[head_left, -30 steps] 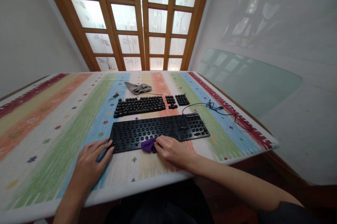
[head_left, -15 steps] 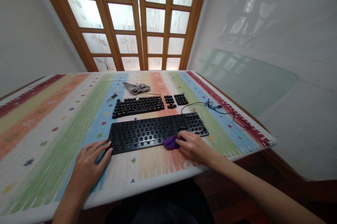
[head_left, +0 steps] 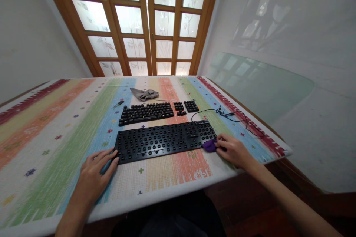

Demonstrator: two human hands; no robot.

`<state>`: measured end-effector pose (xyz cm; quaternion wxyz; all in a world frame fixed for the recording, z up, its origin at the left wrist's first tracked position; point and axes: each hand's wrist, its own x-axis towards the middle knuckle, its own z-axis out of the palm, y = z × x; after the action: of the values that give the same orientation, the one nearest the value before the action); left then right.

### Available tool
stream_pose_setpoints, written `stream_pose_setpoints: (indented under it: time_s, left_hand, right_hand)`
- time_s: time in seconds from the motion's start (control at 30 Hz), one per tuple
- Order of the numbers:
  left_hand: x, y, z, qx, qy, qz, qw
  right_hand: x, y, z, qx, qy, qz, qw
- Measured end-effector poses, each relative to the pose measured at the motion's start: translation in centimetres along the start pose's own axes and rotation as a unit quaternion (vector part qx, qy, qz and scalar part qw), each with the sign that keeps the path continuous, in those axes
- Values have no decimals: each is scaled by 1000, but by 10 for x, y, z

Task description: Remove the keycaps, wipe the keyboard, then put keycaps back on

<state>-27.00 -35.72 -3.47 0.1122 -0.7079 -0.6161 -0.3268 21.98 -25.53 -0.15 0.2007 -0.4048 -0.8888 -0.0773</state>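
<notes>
A black keyboard base (head_left: 164,141) with bare switch posts and no keycaps lies on the striped tablecloth. My left hand (head_left: 97,168) grips its left end, thumb and fingers at the edge. Between that thumb and forefinger shows a teal object (head_left: 105,167), mostly hidden, its kind unclear. My right hand (head_left: 232,150) pinches a purple cloth (head_left: 210,145) against the front right corner of the base. Just behind the base, black keycaps (head_left: 147,112) are laid out in keyboard order, with smaller groups of keycaps (head_left: 191,106) to their right.
A crumpled grey cloth (head_left: 144,94) lies beyond the keycaps, near a thin rod (head_left: 161,99). Left of it is a small dark-handled tool (head_left: 120,102). The keyboard's black cable (head_left: 222,112) tangles toward the right edge. A white wall (head_left: 311,125) stands right of the table.
My right hand has slid the purple cloth to the right along the front edge of the keyboard base, as far as its right corner. My left hand has stayed in place.
</notes>
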Motion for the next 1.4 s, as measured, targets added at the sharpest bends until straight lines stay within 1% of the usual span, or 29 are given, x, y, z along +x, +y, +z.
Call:
stream_pose_setpoints:
  time_s: [0.1, 0.2, 0.3, 0.37, 0.5, 0.57, 0.73, 0.83, 0.93, 1.07, 1.13, 1.23, 1.4]
  left_hand:
    - [0, 0, 0, 2, 1, 6, 1000]
    - [0, 0, 1, 6, 1, 7, 1000]
    - [0, 0, 0, 3, -2, 7, 1000]
    - [1, 0, 0, -1, -3, 6, 1000]
    - [2, 1, -2, -11, -5, 6, 1000]
    - [3, 2, -2, -15, -5, 6, 1000]
    - [2, 3, -1, -23, 8, 3, 1000]
    - [2, 4, -1, -28, 11, 10, 1000]
    - [2, 6, -2, -29, 9, 4, 1000]
    - [1, 7, -2, -34, 1, -3, 999]
    - [0, 7, -2, -37, 2, -4, 999]
    - [-1, 7, -1, -41, 2, -9, 999]
    - [-2, 10, -2, -46, 3, -18, 999]
  right_hand:
    - [-8, 11, -1, 11, -6, 36, 999]
    - [-10, 15, -1, 21, -14, 65, 998]
    - [-8, 14, -3, 44, -15, 95, 994]
    - [-5, 14, -6, 67, -21, 129, 989]
    - [1, 23, -12, 90, -43, 196, 976]
    - [3, 29, -15, 96, -34, 218, 971]
    - [20, 35, -26, 127, 29, 256, 958]
    - [42, 29, -35, 162, 47, 258, 951]
    - [73, 19, -42, 200, 66, 252, 944]
    - [121, 6, -42, 221, 138, 229, 938]
    - [147, 1, -36, 250, 142, 218, 933]
    - [188, -4, -20, 281, 103, 201, 933]
    - [255, -1, 20, 238, 92, 168, 952]
